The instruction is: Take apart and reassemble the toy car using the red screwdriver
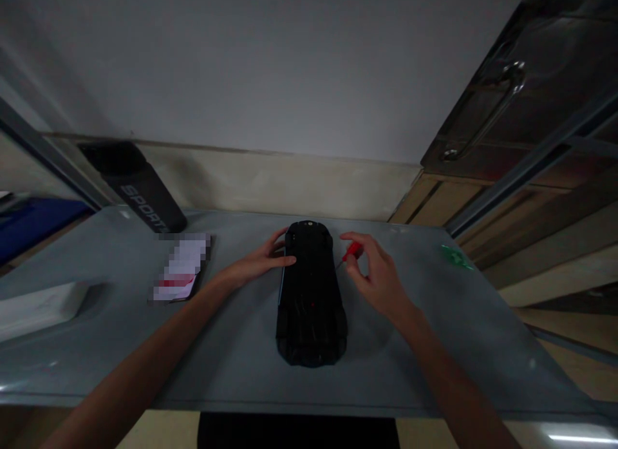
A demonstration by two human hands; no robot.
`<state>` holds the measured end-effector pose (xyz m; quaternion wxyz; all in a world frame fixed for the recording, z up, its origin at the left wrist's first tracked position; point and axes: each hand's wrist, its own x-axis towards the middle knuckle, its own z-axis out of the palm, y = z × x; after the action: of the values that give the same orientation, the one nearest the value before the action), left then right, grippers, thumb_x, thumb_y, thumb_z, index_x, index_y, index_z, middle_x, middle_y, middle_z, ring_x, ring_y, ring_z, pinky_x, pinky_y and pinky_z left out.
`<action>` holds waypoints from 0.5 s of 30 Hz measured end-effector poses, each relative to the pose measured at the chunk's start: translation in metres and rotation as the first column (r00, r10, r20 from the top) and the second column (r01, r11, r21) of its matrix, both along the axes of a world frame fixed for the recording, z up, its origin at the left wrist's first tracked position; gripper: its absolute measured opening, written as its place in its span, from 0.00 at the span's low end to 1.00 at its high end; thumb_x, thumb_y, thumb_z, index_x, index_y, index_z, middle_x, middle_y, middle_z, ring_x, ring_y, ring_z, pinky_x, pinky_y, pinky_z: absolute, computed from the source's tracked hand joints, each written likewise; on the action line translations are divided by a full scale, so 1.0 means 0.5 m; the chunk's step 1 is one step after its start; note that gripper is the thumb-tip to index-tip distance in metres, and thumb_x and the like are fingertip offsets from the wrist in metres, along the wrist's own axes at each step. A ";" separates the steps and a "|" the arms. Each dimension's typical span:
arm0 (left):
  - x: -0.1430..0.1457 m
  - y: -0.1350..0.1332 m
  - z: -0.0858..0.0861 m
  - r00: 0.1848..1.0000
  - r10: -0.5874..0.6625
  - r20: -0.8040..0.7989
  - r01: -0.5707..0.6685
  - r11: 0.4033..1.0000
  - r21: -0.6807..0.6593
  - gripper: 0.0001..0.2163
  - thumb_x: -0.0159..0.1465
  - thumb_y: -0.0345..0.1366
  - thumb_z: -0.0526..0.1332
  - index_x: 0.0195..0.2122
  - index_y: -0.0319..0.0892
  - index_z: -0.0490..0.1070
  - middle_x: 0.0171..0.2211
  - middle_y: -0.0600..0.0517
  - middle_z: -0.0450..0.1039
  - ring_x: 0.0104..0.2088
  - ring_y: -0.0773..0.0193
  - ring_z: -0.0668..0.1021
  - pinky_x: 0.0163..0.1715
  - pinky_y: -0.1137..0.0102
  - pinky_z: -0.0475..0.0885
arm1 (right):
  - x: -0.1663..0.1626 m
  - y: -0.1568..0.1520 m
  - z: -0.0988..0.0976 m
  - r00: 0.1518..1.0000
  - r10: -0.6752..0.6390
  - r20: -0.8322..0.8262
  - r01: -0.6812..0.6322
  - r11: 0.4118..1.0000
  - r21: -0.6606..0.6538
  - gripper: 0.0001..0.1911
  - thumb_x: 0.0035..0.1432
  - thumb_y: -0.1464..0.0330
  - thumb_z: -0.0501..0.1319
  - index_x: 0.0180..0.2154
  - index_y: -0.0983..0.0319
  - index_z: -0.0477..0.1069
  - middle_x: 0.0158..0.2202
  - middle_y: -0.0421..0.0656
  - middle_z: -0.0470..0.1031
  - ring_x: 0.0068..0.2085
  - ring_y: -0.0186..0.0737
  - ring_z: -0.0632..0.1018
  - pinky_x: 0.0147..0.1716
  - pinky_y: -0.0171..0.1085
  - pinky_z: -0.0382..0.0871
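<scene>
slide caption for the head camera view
Left hand grasps a black car-shaped object while the right hand holds a red-handled tool beside it.

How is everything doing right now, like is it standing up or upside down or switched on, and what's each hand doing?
Black toy car: lying, apparently underside up
Red screwdriver: held, shaft slanting toward the car
Left hand: gripping the car's side, thumb on top
Right hand: fingers around the screwdriver
Phone: flat, screen lit, picture blurred
Dark bottle: standing, cap on
Green packet: lying flat
</scene>
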<state>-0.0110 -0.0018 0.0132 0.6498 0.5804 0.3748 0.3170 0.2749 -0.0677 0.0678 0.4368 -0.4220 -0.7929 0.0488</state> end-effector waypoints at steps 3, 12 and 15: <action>0.003 0.001 -0.001 1.000 0.008 0.030 -0.008 1.000 0.007 0.50 0.60 0.42 0.76 0.78 0.54 0.48 0.75 0.43 0.57 0.75 0.41 0.60 0.73 0.43 0.55 | 0.001 0.003 0.005 0.998 -0.067 0.005 0.067 0.997 -0.030 0.09 0.70 0.66 0.58 0.50 0.56 0.72 0.30 0.38 0.73 0.32 0.41 0.76 0.37 0.41 0.72; 0.006 -0.005 0.007 0.997 -0.017 0.069 0.016 1.000 0.017 0.48 0.59 0.43 0.77 0.76 0.54 0.51 0.72 0.41 0.62 0.73 0.44 0.64 0.72 0.45 0.56 | -0.050 0.019 0.097 0.998 0.046 -0.050 -0.055 0.981 -0.185 0.03 0.71 0.64 0.59 0.44 0.55 0.68 0.32 0.39 0.77 0.32 0.40 0.79 0.33 0.36 0.71; 0.007 -0.008 0.012 0.995 -0.020 0.098 0.018 1.000 0.020 0.47 0.60 0.43 0.76 0.76 0.53 0.51 0.71 0.40 0.64 0.72 0.44 0.66 0.72 0.45 0.58 | -0.097 0.022 0.104 0.981 0.193 0.006 -0.185 0.949 -0.254 0.02 0.73 0.66 0.58 0.43 0.56 0.68 0.37 0.40 0.79 0.36 0.40 0.80 0.38 0.38 0.72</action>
<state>-0.0073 -0.0060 0.0190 0.6650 0.5737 0.3337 0.3426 0.2263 -0.0568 0.1198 0.3607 -0.3972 -0.8235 0.1844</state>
